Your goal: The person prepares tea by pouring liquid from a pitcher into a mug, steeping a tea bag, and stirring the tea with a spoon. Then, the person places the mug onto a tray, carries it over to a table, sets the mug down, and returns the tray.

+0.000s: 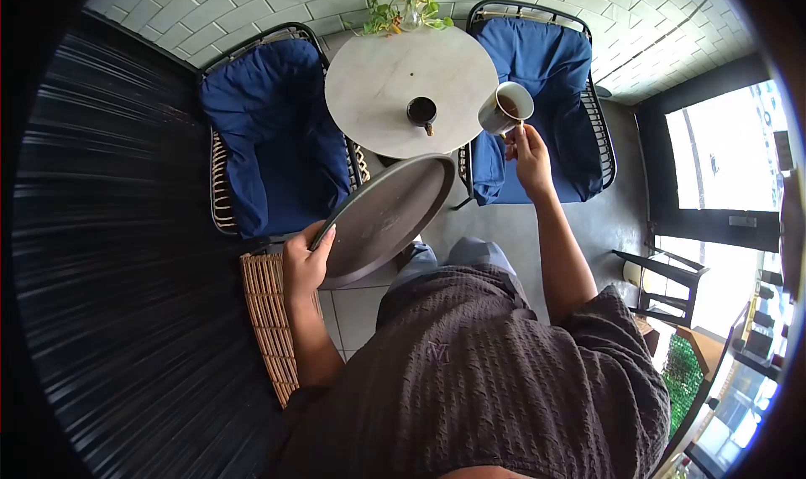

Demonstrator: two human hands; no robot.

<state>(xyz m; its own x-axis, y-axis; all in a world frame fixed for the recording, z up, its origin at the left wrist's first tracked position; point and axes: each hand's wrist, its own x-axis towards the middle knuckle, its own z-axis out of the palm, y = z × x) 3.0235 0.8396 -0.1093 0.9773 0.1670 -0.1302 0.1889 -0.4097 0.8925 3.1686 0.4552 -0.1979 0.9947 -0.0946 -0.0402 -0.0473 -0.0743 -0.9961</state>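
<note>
My left hand (309, 261) grips the rim of a round dark tray (386, 219), which is tilted on its side with its inner face toward my right. In my right hand (529, 156) is a light cup (499, 114) with brown liquid inside, held up by its handle near the right edge of the round table (369, 84). A small black cup (421, 110) stands on the table, its handle toward me. Beyond it, a glass vase with a green plant (410, 10) is at the table's far edge.
Chairs with blue cushions flank the table, one on the left (277, 143) and one on the right (546, 76). A slatted bamboo piece (267, 319) is by my left arm. A dark wooden chair (669, 282) stands at the right, near bright windows. A tiled wall lies behind.
</note>
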